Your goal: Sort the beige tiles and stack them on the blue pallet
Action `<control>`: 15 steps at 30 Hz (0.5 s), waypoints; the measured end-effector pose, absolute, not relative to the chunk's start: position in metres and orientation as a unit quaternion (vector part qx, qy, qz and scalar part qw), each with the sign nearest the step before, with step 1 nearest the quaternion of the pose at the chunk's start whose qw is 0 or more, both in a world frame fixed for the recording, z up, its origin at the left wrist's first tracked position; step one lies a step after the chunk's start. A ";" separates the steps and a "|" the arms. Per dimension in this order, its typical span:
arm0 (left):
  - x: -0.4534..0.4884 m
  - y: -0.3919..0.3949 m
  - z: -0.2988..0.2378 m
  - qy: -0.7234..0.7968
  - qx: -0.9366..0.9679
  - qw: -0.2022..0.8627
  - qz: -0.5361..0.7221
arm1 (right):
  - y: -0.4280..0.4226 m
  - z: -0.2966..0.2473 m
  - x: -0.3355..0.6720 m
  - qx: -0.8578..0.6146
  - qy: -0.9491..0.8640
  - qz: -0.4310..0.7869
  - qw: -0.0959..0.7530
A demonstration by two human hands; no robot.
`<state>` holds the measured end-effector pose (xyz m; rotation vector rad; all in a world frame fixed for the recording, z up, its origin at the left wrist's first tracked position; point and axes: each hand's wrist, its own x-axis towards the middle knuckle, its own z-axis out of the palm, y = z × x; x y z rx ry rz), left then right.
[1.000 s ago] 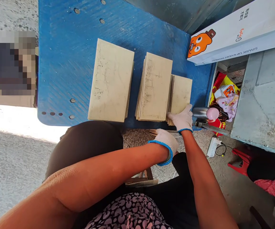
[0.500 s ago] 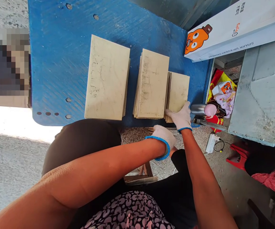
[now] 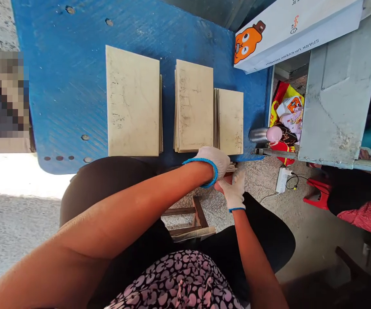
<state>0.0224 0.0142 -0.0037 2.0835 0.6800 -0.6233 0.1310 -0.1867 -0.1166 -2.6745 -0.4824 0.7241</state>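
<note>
Three stacks of cream, flat rectangular boards (image 3: 133, 103): side by side on blue bench (image 3: 59, 98). White-gloved left hand (image 3: 214, 161): at bench's near edge; fingers hidden, grip cannot be told. White-gloved right hand (image 3: 235, 191): beside it; fingers spread.

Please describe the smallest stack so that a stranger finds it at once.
At the right end of the blue table, find the metal flask. The smallest pale stack lies left of it in the picture, narrower and shorter than the middle stack and the left stack.
</note>
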 end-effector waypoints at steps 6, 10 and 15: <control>0.023 0.017 -0.003 0.271 0.838 0.386 -0.275 | -0.167 -0.127 0.109 -0.945 -0.204 0.227 0.122; 0.022 0.019 -0.005 0.264 0.841 0.374 -0.289 | -0.160 -0.134 0.102 -0.947 -0.188 0.220 0.141; 0.021 0.018 -0.004 0.256 0.849 0.356 -0.294 | -0.159 -0.140 0.104 -0.947 -0.168 0.224 0.158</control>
